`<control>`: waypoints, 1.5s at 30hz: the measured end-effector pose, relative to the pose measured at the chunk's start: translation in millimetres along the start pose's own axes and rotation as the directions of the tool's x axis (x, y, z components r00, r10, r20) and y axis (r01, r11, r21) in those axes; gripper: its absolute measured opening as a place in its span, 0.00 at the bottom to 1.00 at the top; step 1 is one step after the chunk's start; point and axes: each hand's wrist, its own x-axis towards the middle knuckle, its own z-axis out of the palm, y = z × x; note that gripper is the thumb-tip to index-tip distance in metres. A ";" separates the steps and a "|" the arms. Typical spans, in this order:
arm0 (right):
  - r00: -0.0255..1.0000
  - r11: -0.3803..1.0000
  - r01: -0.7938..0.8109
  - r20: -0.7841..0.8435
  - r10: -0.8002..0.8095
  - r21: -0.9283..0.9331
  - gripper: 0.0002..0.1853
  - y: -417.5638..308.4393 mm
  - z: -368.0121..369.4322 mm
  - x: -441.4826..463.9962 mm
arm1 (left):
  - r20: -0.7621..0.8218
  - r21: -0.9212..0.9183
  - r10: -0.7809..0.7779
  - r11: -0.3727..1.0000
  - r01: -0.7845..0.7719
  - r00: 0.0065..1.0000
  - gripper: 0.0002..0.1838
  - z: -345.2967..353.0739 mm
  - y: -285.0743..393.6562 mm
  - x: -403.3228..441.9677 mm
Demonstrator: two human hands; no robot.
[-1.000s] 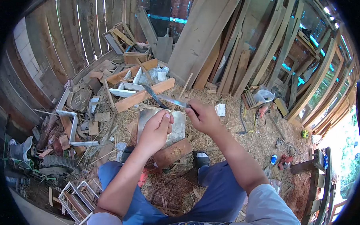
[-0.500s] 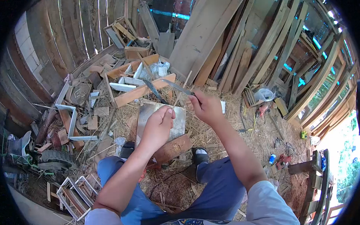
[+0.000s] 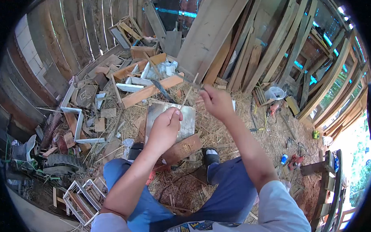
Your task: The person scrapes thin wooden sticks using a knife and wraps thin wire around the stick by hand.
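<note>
Stick (image 3: 187,94): thin and pale, rising from the top of the left fist and slanting up and to the right, its free part between the two hands.
Left hand (image 3: 167,124): closed tightly around the stick's lower end, thumb uppermost.
Right hand (image 3: 217,101): curled around a knife handle, to the right of the stick and apart from the left hand.
Knife (image 3: 185,79): blade pointing up and to the left, blurred, crossing the stick's upper part in view; whether the edge touches the wood, I cannot tell.
Square panel (image 3: 187,122): on the straw-strewn floor (image 3: 246,154) beneath the hands, partly hidden by the left one.
Wooden block (image 3: 181,149): at the panel's near edge, to the right of the left wrist.
Dark strip (image 3: 162,90): aslant beyond the left fist, its far end overlapping a brown board (image 3: 138,98).
</note>
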 end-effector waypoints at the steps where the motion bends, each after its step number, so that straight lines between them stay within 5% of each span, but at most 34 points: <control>1: 0.999 0.998 0.035 -0.012 -0.034 0.053 0.15 0.7 -2.3 -1.8 | 0.004 0.001 -0.002 1.000 0.002 1.000 0.16 1.4 -1.0 -2.5; 5: 0.957 0.956 0.274 0.071 -0.283 0.108 0.14 -18.4 6.4 -24.9 | -0.028 0.059 0.079 0.995 -0.077 0.996 0.15 0.3 -5.8 4.4; 16: 0.969 0.972 0.237 0.071 -0.236 -0.009 0.14 -15.3 16.3 -13.1 | -0.072 0.033 0.051 0.998 -0.049 0.996 0.14 1.0 -5.7 8.5; 18: 0.974 0.975 0.224 0.045 -0.223 -0.012 0.16 0.1 21.1 -8.2 | -0.050 -0.093 -0.069 0.994 0.064 0.996 0.15 1.3 -3.1 7.3; 20: 0.982 0.981 -0.184 -0.056 0.181 -0.053 0.18 37.3 19.5 4.9 | 0.020 -0.135 -0.108 0.985 0.110 0.994 0.15 4.9 12.4 -4.9; 24: 0.973 0.969 -0.227 -0.060 0.222 -0.095 0.18 57.0 -2.0 -10.2 | 0.074 -0.314 -0.084 0.944 0.103 0.994 0.13 6.3 -4.1 -3.8; 26: 0.940 0.913 -0.246 -0.150 0.307 0.326 0.17 45.1 5.6 -19.0 | 0.054 -0.323 -0.168 0.930 0.176 0.984 0.12 -2.0 2.5 -0.7; 28: 0.964 0.914 -0.228 -0.050 0.260 0.336 0.16 41.9 9.3 -23.0 | 0.139 -0.431 -0.171 0.876 0.215 0.975 0.11 -7.6 1.9 2.6; 33: 0.989 0.908 -0.140 0.098 0.110 0.394 0.15 8.0 11.4 -27.3 | 0.066 -0.257 -0.093 0.960 0.107 0.993 0.12 -5.4 -9.7 9.6; 35: 0.988 0.913 0.059 0.109 -0.111 0.404 0.13 -0.4 11.9 -24.3 | 0.006 -0.088 0.045 0.995 -0.044 0.999 0.14 -2.6 -12.9 12.5; 45: 0.967 0.928 0.022 0.228 -0.114 0.371 0.17 -1.0 16.9 -25.3 | -0.033 0.176 0.169 0.971 -0.161 0.985 0.14 8.3 -7.7 11.4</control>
